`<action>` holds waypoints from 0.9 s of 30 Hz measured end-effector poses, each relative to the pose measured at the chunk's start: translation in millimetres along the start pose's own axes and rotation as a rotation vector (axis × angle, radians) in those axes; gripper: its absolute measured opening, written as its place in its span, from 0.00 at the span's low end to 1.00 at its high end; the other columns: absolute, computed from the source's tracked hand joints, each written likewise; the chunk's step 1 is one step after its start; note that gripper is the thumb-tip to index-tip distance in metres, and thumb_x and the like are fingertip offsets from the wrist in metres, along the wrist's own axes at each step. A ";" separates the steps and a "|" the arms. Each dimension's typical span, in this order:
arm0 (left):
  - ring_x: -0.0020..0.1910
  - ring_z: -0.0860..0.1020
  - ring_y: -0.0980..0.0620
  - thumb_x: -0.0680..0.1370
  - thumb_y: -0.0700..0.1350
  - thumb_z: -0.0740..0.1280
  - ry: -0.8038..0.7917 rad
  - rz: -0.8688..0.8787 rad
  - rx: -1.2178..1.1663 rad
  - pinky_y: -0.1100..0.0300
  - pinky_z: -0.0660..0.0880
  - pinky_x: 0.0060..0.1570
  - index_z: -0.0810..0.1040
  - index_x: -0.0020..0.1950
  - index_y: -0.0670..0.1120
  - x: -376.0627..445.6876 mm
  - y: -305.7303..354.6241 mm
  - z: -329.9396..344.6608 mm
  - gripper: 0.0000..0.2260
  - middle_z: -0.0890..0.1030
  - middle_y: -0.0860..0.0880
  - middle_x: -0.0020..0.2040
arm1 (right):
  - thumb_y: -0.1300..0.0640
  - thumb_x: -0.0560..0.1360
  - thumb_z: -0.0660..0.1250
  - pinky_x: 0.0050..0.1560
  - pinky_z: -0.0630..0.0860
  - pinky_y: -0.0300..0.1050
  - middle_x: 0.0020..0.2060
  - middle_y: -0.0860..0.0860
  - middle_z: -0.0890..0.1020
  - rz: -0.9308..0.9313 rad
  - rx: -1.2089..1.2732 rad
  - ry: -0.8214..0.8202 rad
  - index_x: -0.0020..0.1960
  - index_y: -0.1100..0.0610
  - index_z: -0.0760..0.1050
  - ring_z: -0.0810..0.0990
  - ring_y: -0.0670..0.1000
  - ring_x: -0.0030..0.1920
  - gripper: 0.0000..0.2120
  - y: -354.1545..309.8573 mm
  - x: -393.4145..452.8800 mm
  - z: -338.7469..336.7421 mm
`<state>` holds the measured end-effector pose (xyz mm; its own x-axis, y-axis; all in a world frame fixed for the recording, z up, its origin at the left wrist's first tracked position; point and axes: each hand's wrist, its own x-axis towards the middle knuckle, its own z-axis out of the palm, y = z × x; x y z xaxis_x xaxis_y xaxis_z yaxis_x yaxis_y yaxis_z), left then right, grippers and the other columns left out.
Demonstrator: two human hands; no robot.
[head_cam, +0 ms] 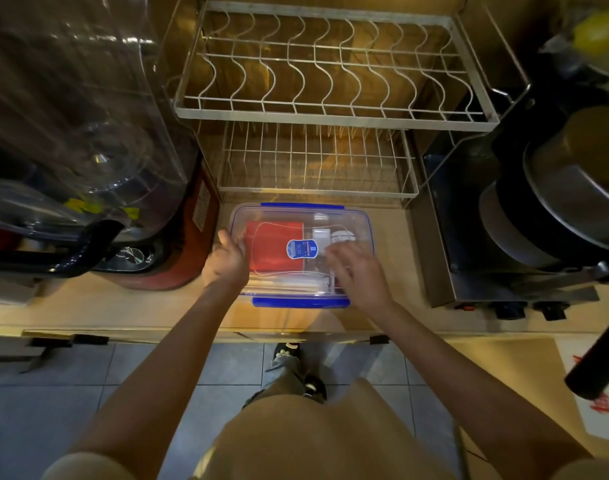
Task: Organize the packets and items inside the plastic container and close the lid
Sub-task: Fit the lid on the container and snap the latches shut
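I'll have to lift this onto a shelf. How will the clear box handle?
The box looks like rigid plastic, so probably stiff. Its red packet and small items suggest it's light. The lid is on, but whether the blue clips are latched is unclear; support underneath.

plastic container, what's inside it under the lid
Through the clear lid of the plastic container: a red packet, white items and pale sticks. The right hand covers the near right corner.

Surface: pale wooden surface [130, 306], warmly lit.
Rack: two-tier white wire dish rack [331, 109] at the back, against a brown wall.
Floor: grey square floor tiles [71, 393].
Left: clear plastic blender jug [71, 133].
Right: stacked dark metal pans [556, 202].
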<state>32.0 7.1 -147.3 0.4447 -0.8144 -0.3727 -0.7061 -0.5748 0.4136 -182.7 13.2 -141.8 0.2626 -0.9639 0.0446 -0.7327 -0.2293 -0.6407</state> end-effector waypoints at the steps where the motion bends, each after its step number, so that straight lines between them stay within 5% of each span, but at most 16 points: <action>1: 0.58 0.74 0.31 0.81 0.51 0.49 0.017 -0.009 -0.009 0.43 0.71 0.55 0.60 0.66 0.37 0.5 0.7 0.5 0.20 0.73 0.32 0.62 | 0.57 0.78 0.61 0.63 0.71 0.53 0.57 0.56 0.79 0.076 -0.039 0.093 0.59 0.60 0.75 0.74 0.55 0.60 0.12 4.2 4.5 -2.0; 4: 0.57 0.75 0.32 0.81 0.53 0.48 0.042 0.002 0.025 0.43 0.71 0.54 0.60 0.65 0.38 2.0 0.8 1.5 0.21 0.74 0.32 0.60 | 0.49 0.75 0.65 0.67 0.66 0.53 0.65 0.58 0.72 0.429 -0.035 0.149 0.68 0.61 0.66 0.68 0.58 0.66 0.26 20.5 16.3 -6.1; 6: 0.57 0.75 0.32 0.81 0.53 0.48 0.052 0.006 0.046 0.43 0.72 0.54 0.61 0.65 0.39 0.8 1.2 1.0 0.21 0.74 0.32 0.60 | 0.39 0.69 0.68 0.64 0.72 0.56 0.65 0.59 0.73 0.666 0.204 0.090 0.69 0.59 0.65 0.72 0.59 0.64 0.37 27.5 19.9 -6.0; 9: 0.57 0.76 0.33 0.81 0.53 0.48 0.063 0.013 0.071 0.43 0.72 0.53 0.60 0.66 0.39 -1.4 3.9 -0.2 0.21 0.74 0.32 0.60 | 0.45 0.71 0.69 0.44 0.81 0.48 0.47 0.55 0.81 0.842 0.670 0.044 0.56 0.59 0.73 0.82 0.52 0.44 0.22 31.6 18.3 -6.7; 15: 0.58 0.75 0.33 0.81 0.52 0.49 0.043 0.021 0.080 0.45 0.71 0.55 0.64 0.63 0.37 -4.9 9.8 -9.0 0.20 0.76 0.32 0.58 | 0.50 0.71 0.70 0.35 0.77 0.42 0.46 0.57 0.83 0.853 0.644 0.009 0.55 0.62 0.76 0.82 0.52 0.39 0.19 27.9 24.2 -23.2; 20: 0.59 0.75 0.33 0.81 0.51 0.50 0.054 0.051 0.074 0.44 0.72 0.57 0.67 0.62 0.37 -17.6 21.1 -31.6 0.20 0.76 0.32 0.59 | 0.50 0.69 0.73 0.42 0.79 0.45 0.40 0.54 0.82 0.779 0.603 0.062 0.38 0.55 0.75 0.81 0.52 0.41 0.10 10.9 24.8 -56.4; 27: 0.57 0.76 0.36 0.81 0.50 0.51 0.084 0.155 0.121 0.49 0.72 0.53 0.72 0.61 0.35 -50.4 50.0 -95.6 0.21 0.77 0.33 0.58 | 0.51 0.70 0.72 0.47 0.81 0.47 0.42 0.55 0.85 0.567 0.612 0.088 0.42 0.56 0.77 0.84 0.52 0.42 0.09 -28.0 1.9 -123.6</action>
<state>26.9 11.8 -28.3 0.3664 -0.8989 -0.2402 -0.8284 -0.4327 0.3557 -239.3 1.0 -29.0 -0.1111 -0.9239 -0.3662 -0.2627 0.3826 -0.8858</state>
